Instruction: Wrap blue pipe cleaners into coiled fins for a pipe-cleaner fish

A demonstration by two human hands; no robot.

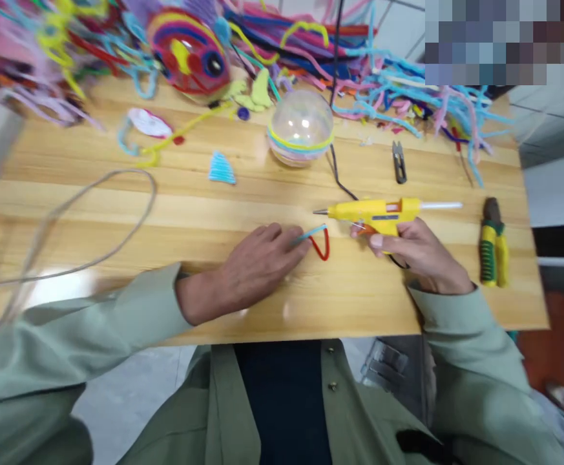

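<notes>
My left hand (265, 265) rests low over the wooden table, its fingers closed on a bent pipe cleaner (327, 245), red with a light blue length. My right hand (420, 252) grips a yellow hot glue gun (373, 210) by its handle, with fingers at the orange trigger. The gun's metal nozzle points left, just above the pipe cleaner and apart from it. A white glue stick (441, 205) sticks out of its back end. Beyond the nozzle stands a clear plastic ball (301, 126) with yellow, blue and pink bands around its lower half.
Pliers (492, 245) and small thread snips (398, 163) lie to the right. A blue striped piece (222, 168) is left of the ball. Heaped pipe cleaners (383, 84) and a decorated red ball (189, 55) fill the back. A grey cable (112, 258) loops at left.
</notes>
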